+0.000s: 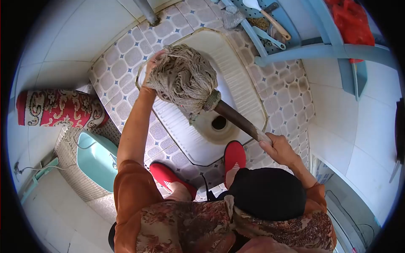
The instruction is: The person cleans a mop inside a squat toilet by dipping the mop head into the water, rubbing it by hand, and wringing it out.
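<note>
Gripping the mop handle (pixel 238 119), the right hand (pixel 280 148) was wrapped around its near right part, with the thumb lying along the shaft. The left hand (pixel 152 67) was against the far left side of the mop head (pixel 183 76); strands hid most of its fingers, so how tightly they were closed could not be told. The mop head, a thick bundle of grey-beige strands, was over the left side of the white squat toilet (pixel 252 96), and the handle slanted from it toward the near right, passing just beyond the dark drain hole (pixel 219 122). A pair of red shoes (pixel 170 179) was at the toilet's near end, on the patterned tile floor (pixel 120 67).

Well to the left lay a red rug (pixel 59 107) with beige scrolls, and nearer than it was a mint-green basin (pixel 95 158). On the far right, a blue rack (pixel 320 51) held a brush (pixel 276 24) with a wooden-coloured handle, and a red plastic bag (pixel 349 25) hung at its right. A grey pipe (pixel 147 12) met the floor at the far edge.
</note>
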A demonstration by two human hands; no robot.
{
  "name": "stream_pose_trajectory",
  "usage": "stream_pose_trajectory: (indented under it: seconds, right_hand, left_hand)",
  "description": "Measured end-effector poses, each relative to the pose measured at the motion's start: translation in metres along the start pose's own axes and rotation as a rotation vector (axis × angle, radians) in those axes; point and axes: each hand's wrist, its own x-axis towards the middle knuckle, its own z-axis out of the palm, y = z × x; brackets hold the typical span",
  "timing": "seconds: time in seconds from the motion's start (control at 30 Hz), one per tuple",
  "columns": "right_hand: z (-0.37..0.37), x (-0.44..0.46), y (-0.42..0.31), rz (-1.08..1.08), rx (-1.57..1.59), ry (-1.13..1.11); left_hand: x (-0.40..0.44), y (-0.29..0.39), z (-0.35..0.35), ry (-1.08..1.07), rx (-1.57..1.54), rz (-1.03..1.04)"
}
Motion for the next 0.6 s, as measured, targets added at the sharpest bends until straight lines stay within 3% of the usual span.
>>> stream_pose_trajectory:
  seconds: [0.1, 0.2, 0.23, 0.33, 0.47, 0.5, 0.53, 0.6]
  right_hand:
    - [0.019, 0.015, 0.024, -0.012, -0.005, 0.015]
    - [0.026, 0.021, 0.025, 0.016, -0.034, -0.001]
    - [0.030, 0.023, 0.026, 0.001, -0.028, 0.023]
    - [0.041, 0.023, 0.033, -0.010, -0.038, 0.077]
    - [0.050, 0.030, 0.033, 0.037, -0.113, 0.071]
    - [0.051, 0.035, 0.032, 0.050, -0.138, 0.066]
    - [0.054, 0.042, 0.031, 0.068, -0.164, 0.060]
    - [0.066, 0.060, 0.034, 0.101, -0.213, 0.053]
  left_hand:
    - [0.009, 0.039, 0.012, 0.074, 0.467, 0.086]
    - [0.003, 0.056, 0.037, 0.007, 0.760, 0.187]
    - [-0.001, 0.061, 0.049, 0.028, 0.765, 0.126]
    - [-0.012, 0.056, 0.066, -0.015, 0.963, 0.279]
    - [-0.021, 0.056, 0.092, -0.252, 1.252, 0.557]
    - [-0.026, 0.053, 0.099, -0.296, 1.300, 0.524]
    - [-0.028, 0.046, 0.107, -0.371, 1.423, 0.671]
    - [-0.035, 0.021, 0.107, -0.569, 1.646, 0.650]
